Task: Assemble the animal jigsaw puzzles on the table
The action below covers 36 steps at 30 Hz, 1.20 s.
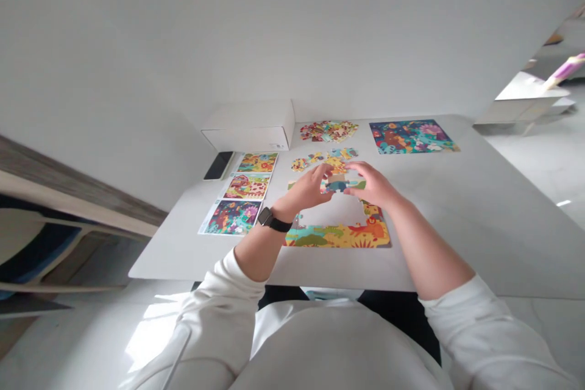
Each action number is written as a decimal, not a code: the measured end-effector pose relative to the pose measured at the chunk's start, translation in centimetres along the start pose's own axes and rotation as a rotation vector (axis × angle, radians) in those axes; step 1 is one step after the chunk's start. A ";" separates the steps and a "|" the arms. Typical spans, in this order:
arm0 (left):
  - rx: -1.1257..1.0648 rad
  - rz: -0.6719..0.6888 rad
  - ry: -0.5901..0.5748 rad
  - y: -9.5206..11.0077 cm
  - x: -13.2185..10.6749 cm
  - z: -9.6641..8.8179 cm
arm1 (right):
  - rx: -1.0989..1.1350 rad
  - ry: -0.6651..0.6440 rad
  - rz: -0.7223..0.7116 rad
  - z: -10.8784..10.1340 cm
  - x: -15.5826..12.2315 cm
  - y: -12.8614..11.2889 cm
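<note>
Several joined puzzle pieces (337, 186), dark blue and tan, are between my two hands above the far side of a partly built jigsaw puzzle (361, 236). My left hand (311, 187) curls its fingers and thumb round their left end. At the right end, my right hand (373, 187) grips them with thumb and fingers. The puzzle has a bright border of animals and plants round a bare white middle. Just beyond my fingers lie loose yellow puzzle pieces (337, 164), and my hands partly cover the border's far edge.
A heap of loose pieces (329, 131) lies at the back of the white table (479, 213). Beside it is a finished dark blue puzzle (411, 136). On the left are picture cards (247, 186), a phone (218, 166) and a white box (247, 128) against the wall.
</note>
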<state>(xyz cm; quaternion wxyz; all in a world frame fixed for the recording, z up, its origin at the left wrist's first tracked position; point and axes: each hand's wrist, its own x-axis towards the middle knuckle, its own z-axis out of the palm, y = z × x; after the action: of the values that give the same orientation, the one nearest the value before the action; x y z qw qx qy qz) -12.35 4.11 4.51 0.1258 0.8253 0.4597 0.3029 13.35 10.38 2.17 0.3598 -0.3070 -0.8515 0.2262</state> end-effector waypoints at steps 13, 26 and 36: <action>0.033 -0.021 0.005 -2.0 -2.6 2.0 | -0.208 -0.131 -0.103 1.9 -1.0 -0.8; 0.033 0.041 0.096 -2.2 -2.8 2.4 | -0.187 -0.077 -0.072 2.7 -1.2 -0.6; -0.020 -0.091 0.139 -2.4 -2.5 2.4 | -0.167 -0.035 -0.005 1.8 -0.9 -1.6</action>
<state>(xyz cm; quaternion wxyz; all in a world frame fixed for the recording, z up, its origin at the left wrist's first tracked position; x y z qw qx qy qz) -13.52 3.48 0.54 0.1152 0.7791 0.5015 0.3580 11.90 8.38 1.54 0.3187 -0.3297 -0.8744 0.1585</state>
